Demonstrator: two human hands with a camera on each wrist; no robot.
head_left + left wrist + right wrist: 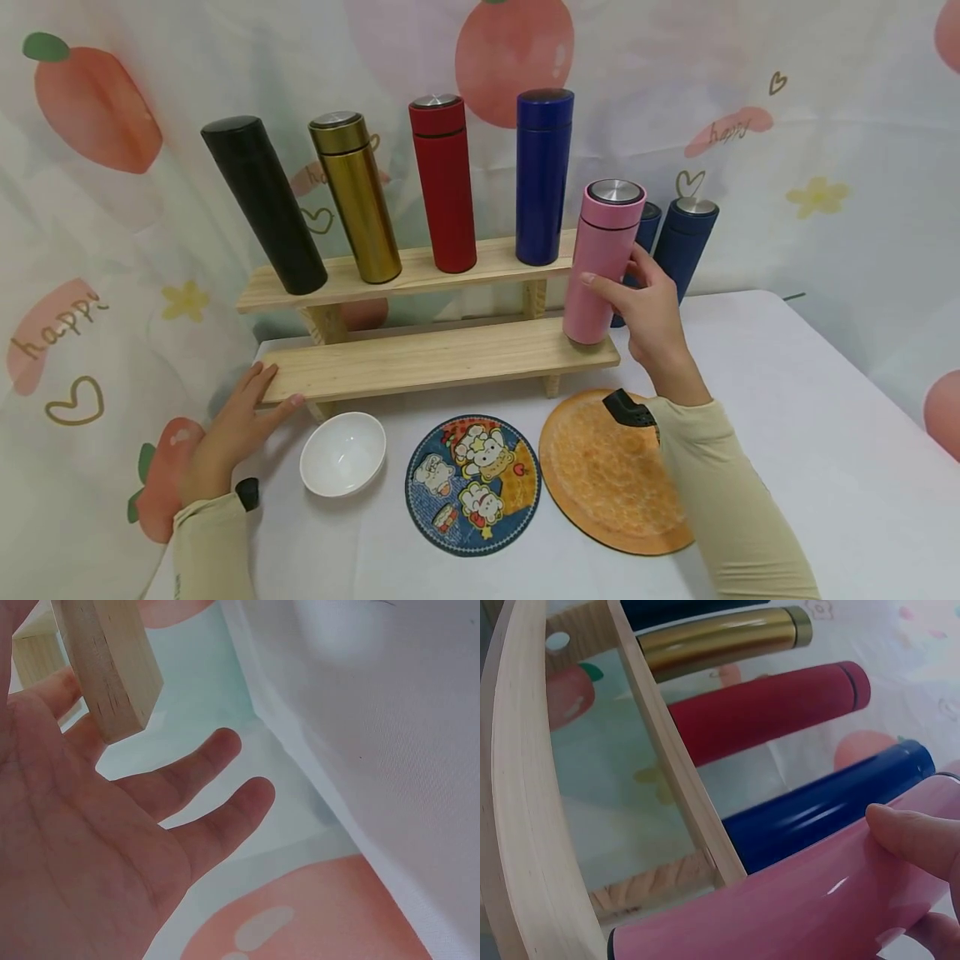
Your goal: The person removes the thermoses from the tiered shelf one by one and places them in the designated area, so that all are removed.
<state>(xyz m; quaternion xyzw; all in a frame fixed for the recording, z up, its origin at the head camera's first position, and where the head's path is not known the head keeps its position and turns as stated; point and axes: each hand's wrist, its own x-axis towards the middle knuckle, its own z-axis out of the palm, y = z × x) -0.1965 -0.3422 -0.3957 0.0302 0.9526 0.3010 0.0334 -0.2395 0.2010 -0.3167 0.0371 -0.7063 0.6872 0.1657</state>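
A two-tier wooden shelf (442, 360) stands on the table, and my left hand (234, 425) holds the left end of its lower board. In the left wrist view the board's end (112, 675) lies between the thumb side and the first fingers, while two other fingers (225, 817) stretch past it. My right hand (651, 308) grips a pink thermos flask (600, 258), thumb in front and fingers behind. The flask is upright, its base at the right end of the lower board. Beside it on the upper board stands a blue flask (543, 179).
Black (262, 204), gold (358, 200) and red (442, 187) flasks line the upper board. Two dark blue flasks (686, 237) stand behind my right hand. In front lie a white bowl (343, 454), a cartoon-print round mat (472, 485) and an orange-brown round mat (607, 475).
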